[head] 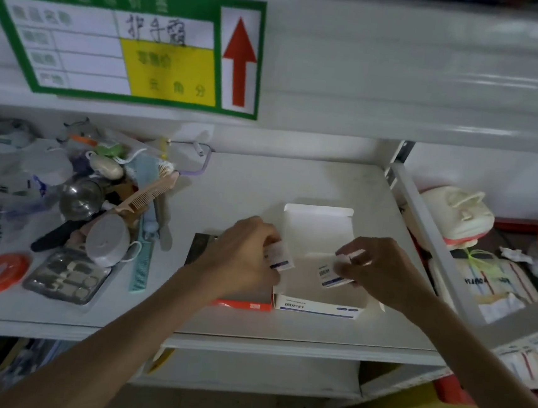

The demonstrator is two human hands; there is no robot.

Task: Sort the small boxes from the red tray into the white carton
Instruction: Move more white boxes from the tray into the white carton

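The white carton (321, 232) lies open on the shelf, its lid flap standing up at the back and a blue-printed front wall facing me. My right hand (382, 270) holds a small white-and-blue box (331, 275) over the carton's inside. To the left, my left hand (246, 254) grips another small white-and-blue box (280, 257) at the carton's left edge. The red tray (241, 304) sits against the carton's left side, mostly hidden under my left hand; only its red front edge and dark back corner show.
A clutter of combs (141, 257), a manicure set (67, 275), an orange lid (0, 271), a steel ladle and masks fills the shelf's left part. The upper shelf with a green price sign (128, 45) hangs overhead. A shelf post and bagged goods stand at right.
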